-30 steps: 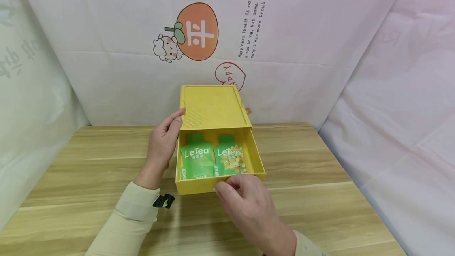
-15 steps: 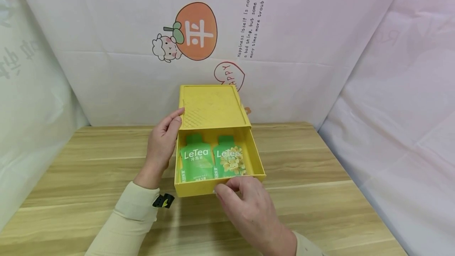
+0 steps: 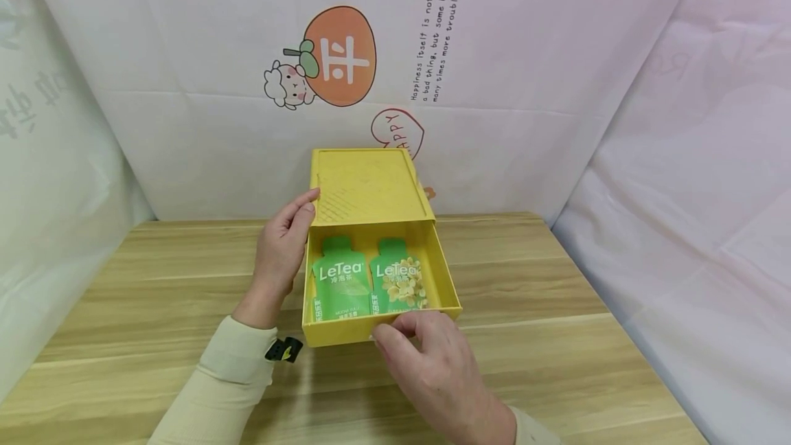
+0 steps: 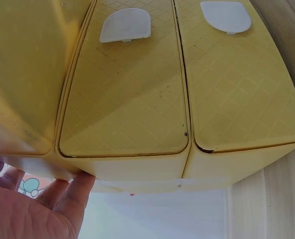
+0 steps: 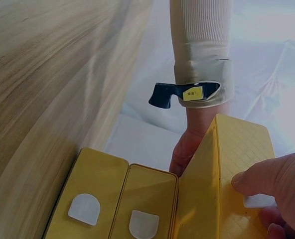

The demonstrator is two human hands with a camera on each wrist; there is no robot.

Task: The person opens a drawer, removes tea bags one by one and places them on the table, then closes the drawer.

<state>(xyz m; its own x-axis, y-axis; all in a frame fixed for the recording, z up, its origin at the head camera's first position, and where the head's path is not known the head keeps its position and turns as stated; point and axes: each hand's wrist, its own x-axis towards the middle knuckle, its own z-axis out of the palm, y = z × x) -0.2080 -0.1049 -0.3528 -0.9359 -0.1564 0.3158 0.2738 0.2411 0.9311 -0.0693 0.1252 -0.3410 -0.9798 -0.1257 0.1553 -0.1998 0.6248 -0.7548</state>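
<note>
right wrist view: the right hand (image 5: 282, 186) is pinching the lattice-fronted yellow plastic drawer (image 5: 244, 149) by its rounded white tab (image 5: 259, 201). the left hand (image 3: 280, 253), fingers fairly straight, is pressing the boxy yellow cabinet (image 3: 377, 180); two flat green letea pouches (image 3: 342, 287) are lying in the pulled-out drawer, above the wood-grain surface (image 3: 556, 335).

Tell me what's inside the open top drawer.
Two green LeTea pouches lie side by side. The yellow cabinet covers anything farther back; the pouches hide what's beneath them.
</note>
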